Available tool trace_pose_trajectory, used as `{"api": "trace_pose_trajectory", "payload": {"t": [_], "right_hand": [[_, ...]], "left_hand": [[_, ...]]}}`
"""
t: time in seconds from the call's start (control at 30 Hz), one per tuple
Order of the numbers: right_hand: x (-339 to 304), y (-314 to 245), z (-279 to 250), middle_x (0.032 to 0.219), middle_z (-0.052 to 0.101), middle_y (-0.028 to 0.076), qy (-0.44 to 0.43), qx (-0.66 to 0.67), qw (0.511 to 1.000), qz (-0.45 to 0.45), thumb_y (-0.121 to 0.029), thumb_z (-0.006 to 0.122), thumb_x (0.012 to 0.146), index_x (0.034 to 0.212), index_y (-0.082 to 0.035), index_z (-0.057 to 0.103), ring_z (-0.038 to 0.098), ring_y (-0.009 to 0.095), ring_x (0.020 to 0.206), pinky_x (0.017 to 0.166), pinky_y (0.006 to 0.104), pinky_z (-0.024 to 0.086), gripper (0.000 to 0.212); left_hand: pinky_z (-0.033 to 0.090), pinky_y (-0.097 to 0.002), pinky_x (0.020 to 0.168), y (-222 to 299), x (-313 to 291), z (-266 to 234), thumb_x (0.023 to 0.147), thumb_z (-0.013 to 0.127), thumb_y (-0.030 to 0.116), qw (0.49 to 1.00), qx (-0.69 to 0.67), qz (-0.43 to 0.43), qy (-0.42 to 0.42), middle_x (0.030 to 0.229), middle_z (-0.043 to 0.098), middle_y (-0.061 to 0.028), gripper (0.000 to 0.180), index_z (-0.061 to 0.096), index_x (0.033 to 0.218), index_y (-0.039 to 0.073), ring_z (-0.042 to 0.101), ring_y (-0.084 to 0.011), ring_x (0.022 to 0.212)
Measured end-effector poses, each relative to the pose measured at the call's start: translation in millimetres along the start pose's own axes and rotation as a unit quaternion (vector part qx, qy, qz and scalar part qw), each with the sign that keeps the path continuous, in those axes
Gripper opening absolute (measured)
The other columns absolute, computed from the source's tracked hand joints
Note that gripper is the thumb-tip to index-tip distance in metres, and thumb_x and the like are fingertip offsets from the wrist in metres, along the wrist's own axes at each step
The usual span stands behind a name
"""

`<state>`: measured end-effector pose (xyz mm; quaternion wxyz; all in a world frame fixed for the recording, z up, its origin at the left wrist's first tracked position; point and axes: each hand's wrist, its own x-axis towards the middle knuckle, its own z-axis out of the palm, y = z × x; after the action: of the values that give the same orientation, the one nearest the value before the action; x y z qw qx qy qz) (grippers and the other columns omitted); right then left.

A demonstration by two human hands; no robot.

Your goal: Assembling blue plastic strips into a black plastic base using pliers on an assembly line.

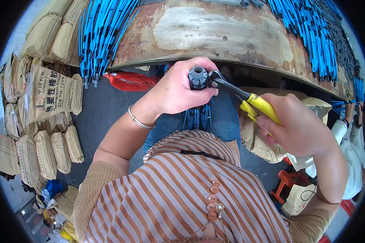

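Observation:
My left hand (178,89) is wrapped round a grey slotted plastic hub (198,77) with a round hole in its top. Thin blue rods with black sections (197,117) hang below that hand, over my lap; the hand hides where they meet the hub. In my right hand (294,125) is a pair of pliers (263,108) with yellow handles, its handles slightly apart. The metal head of the pliers reaches the right side of the hub, beside my left fingertips. Exactly what the jaws grip is too small to tell.
Ahead stands a worn wooden table (231,32). A bundle of blue rods (105,36) lies at its left, a larger pile (308,36) at its right. Red strands (132,81) hang under the edge. Paper sacks (48,97) are stacked left. Another person's sleeve (353,150) shows far right, near a red stool (286,184).

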<state>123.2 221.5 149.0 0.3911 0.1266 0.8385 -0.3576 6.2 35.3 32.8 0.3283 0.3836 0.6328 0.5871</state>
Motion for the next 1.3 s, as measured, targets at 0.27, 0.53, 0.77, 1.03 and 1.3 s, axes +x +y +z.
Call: {"api": "trace_pose_trajectory", "payload": {"t": [0.27,0.53,0.77,1.03,1.3], "right_hand": [[44.1,31.2,11.2,0.059,0.057,0.008,0.185,-0.118,0.968,-0.126,-0.010,0.056,0.085,0.099,0.002,0.055,0.056,0.014,0.051,0.049,0.0292,0.043,0.019],[122.1,63.8,-19.6,0.080,0.064,0.015,0.465,-0.328,0.822,0.020,-0.036,0.064,0.080,0.110,-0.002,0.058,0.060,0.036,0.073,0.067,0.0395,0.048,0.045],[125.0,51.0,54.9,0.116,0.055,0.019,0.504,-0.106,0.796,-0.319,-0.023,0.053,0.089,0.115,-0.002,0.054,0.051,0.030,0.110,0.092,0.0378,0.040,0.033],[73.1,26.9,99.7,0.112,0.057,0.017,0.455,0.228,0.715,-0.479,-0.020,0.047,0.093,0.117,0.004,0.051,0.056,0.023,0.100,0.088,0.0317,0.043,0.035],[62.3,76.4,169.3,0.125,0.051,0.011,0.174,0.154,0.894,-0.383,-0.037,0.075,0.069,0.128,-0.005,0.043,0.049,0.024,0.115,0.093,0.0357,0.040,0.074]], "left_hand": [[0.047,-0.0247,0.072,-28.1,15.3,-16.2,0.074,0.066,0.006,0.994,-0.108,-0.009,-0.001,0.091,0.063,-0.0093,0.041,0.051,0.112,0.003,0.060,-0.0125,0.080],[0.047,-0.0300,0.083,-71.7,-12.0,-7.1,0.069,0.076,0.013,0.876,-0.477,0.058,-0.044,0.110,0.057,-0.0145,0.076,0.034,0.132,0.004,0.059,-0.0171,0.091],[0.047,-0.0295,0.082,-71.6,-26.9,-1.3,0.066,0.079,0.021,0.975,-0.197,0.081,-0.070,0.100,0.062,-0.0096,0.070,0.045,0.123,0.002,0.059,-0.0143,0.089],[0.048,-0.0331,0.082,-47.2,-62.1,-22.6,0.079,0.065,0.021,0.940,-0.269,0.168,0.124,0.089,0.063,-0.0083,0.029,0.056,0.099,0.003,0.060,-0.0204,0.084],[0.042,-0.0456,0.092,-2.9,-73.6,-44.9,0.086,0.052,0.039,0.791,-0.506,0.309,0.152,0.099,0.061,-0.0147,0.040,0.057,0.102,0.003,0.055,-0.0295,0.099]]}}
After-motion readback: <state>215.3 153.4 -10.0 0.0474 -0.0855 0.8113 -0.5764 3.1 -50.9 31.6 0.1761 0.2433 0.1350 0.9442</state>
